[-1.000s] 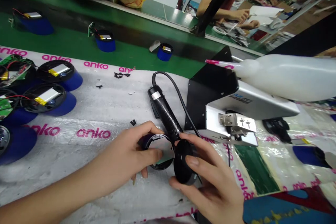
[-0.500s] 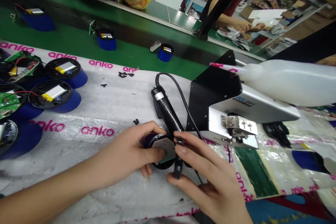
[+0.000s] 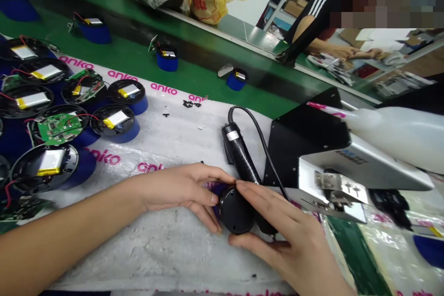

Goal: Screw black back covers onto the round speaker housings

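Observation:
My left hand grips a small blue round housing from its left side, fingers curled around it. A black disc-shaped cover lies over the housing's face, which points towards me. The fingertips and thumb of my right hand pinch this cover at its top and lower edge. Whether the cover is fully seated cannot be made out. Just behind both hands a black corded electric screwdriver lies on the table, its lower end partly hidden by my right hand.
Several blue housings with batteries and green circuit boards crowd the left. Small black parts lie on the white sheet. A silver-and-black machine and a white bottle stand right. Another person's hands work beyond the green belt.
The black cover, held edge-on in my right hand before, now lies over the housing's face. My left thumb has come off that face to its side. The view has swung left.

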Tool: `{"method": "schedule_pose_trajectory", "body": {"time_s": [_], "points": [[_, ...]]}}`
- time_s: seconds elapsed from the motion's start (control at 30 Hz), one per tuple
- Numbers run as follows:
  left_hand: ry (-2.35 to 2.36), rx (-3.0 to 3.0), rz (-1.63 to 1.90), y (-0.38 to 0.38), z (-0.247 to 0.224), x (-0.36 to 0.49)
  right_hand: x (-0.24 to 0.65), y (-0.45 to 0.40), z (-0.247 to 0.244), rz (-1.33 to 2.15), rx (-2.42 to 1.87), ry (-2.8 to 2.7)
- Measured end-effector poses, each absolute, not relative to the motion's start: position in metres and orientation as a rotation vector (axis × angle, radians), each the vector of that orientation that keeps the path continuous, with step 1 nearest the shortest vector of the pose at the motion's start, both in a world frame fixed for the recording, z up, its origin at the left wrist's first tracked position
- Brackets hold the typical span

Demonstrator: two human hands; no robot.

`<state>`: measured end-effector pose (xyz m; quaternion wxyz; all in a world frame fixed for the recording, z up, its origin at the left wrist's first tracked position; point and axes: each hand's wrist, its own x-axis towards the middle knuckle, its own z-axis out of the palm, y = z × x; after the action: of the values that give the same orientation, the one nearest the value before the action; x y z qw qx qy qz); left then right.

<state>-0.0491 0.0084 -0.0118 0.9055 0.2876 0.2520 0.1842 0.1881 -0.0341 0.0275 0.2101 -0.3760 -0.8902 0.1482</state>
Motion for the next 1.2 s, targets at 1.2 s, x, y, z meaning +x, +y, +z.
{"method": "schedule_pose_trajectory", "body": {"time_s": [1.2], "points": [[0.832, 1.001, 0.539, -0.024, 0.004, -0.020, 0.184, -0.057, 0.024, 0.192, -1.291, -2.508]]}}
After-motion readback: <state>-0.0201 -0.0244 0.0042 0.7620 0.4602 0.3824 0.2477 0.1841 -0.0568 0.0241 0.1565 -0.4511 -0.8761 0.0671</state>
